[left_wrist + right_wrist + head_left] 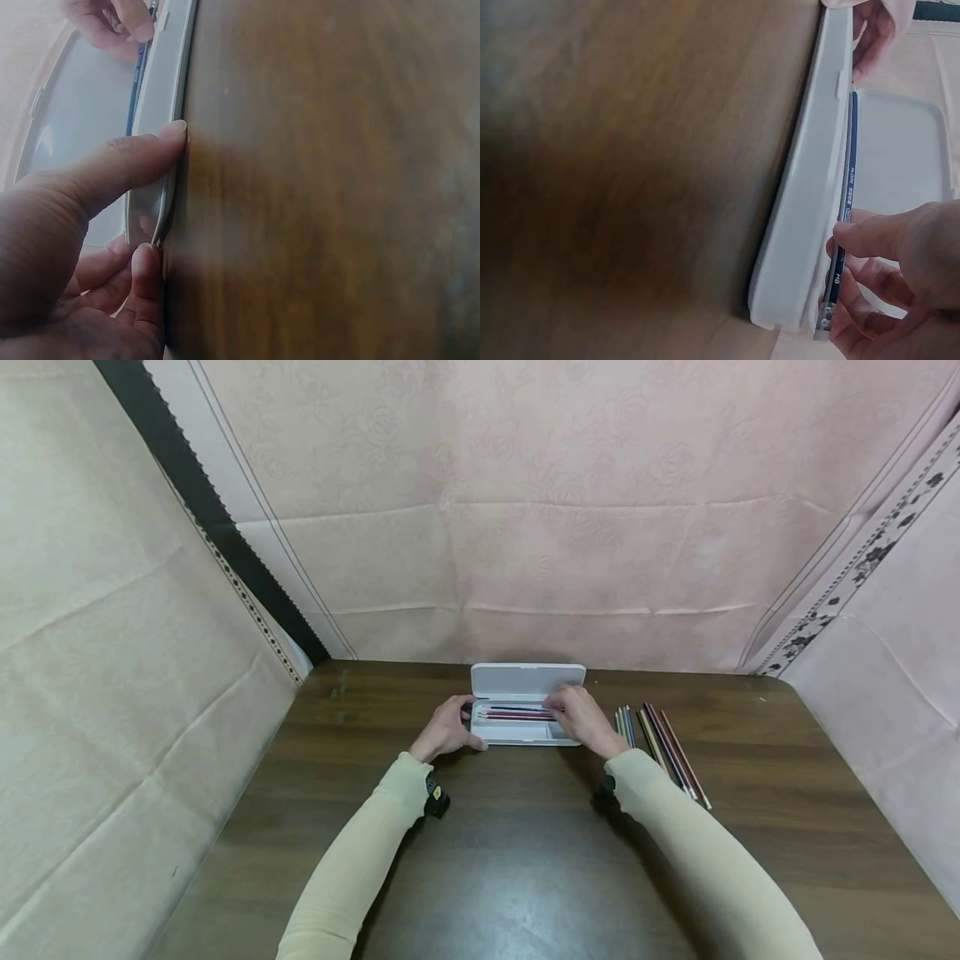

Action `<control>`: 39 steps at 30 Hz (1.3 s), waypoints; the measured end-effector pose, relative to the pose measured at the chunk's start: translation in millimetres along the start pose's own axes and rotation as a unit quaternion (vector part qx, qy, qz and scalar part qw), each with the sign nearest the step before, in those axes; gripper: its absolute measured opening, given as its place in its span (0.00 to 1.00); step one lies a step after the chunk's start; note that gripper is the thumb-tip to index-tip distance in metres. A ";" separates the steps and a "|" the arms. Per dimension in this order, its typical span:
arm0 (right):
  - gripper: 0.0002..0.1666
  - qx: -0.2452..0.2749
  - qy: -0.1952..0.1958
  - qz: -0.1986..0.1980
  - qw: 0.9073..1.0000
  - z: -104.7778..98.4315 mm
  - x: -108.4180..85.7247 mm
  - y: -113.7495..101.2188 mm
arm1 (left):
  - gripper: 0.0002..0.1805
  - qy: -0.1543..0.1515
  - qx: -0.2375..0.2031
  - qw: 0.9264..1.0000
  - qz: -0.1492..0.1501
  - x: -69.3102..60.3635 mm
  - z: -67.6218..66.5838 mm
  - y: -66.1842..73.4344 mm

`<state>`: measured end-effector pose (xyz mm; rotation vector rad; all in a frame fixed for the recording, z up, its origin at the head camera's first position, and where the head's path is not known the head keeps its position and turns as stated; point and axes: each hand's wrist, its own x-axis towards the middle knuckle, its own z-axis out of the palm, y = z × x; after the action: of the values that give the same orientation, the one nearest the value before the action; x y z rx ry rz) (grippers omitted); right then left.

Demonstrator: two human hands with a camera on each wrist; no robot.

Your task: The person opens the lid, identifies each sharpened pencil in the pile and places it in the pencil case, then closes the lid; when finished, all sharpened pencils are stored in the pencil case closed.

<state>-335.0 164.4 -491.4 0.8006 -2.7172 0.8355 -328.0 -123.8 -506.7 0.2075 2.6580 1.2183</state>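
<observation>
A white pencil case (525, 742) stands on the table with its lid (528, 680) raised at the back. Several pencils (513, 715) lie lengthwise inside, one dark red. My left hand (448, 728) grips the case's left end, the thumb on its front edge and the fingers around the end. At the right half of the case, my right hand (583, 717) pinches a dark blue pencil (850, 176) with a silver-coloured end, between thumb and fingers. That pencil runs along the case at the opening; whether it touches the bottom cannot be told.
Right of the case lies a group of short pencils (624, 725) in greens and blues. Beside it are several longer pencils (670, 752), partly behind the right forearm. The brown wooden table (480, 877) meets cloth hangings (540, 568) at the back and sides.
</observation>
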 end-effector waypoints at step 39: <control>0.10 -0.157 -0.028 0.028 0.987 16.6 15.3 -10.5 | 0.54 0.000 -0.004 1.000 0.002 -0.3 0.6 -0.6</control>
<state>-342.4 141.0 -495.2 0.6908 -2.8302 0.3803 -327.6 -123.8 -507.5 0.2108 2.6534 1.2309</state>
